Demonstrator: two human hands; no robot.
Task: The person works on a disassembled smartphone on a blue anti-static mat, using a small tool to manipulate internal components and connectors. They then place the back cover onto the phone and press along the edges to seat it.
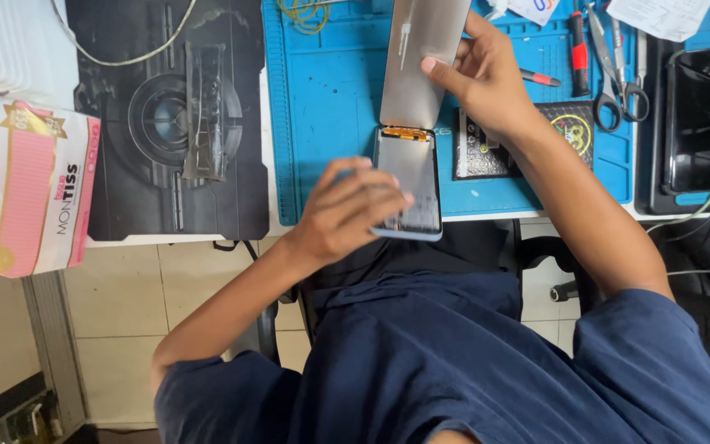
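An opened phone body (411, 177) lies at the near edge of a blue work mat (330, 107), its inside showing. My left hand (347, 210) grips its left side and lower end. My right hand (482, 70) holds the detached grey screen panel (421, 57) lifted and swung back from the body; the two parts still meet at an orange flex strip (405, 132) at the body's top edge. My thumb rests on the panel's right edge.
A dark patterned pad (166, 115) lies left of the mat, and a pink and white tissue pack (22, 189) sits at the far left. Scissors (618, 82), a red screwdriver (577, 49) and a black battery (527, 136) lie right. A dark phone (707, 119) rests far right.
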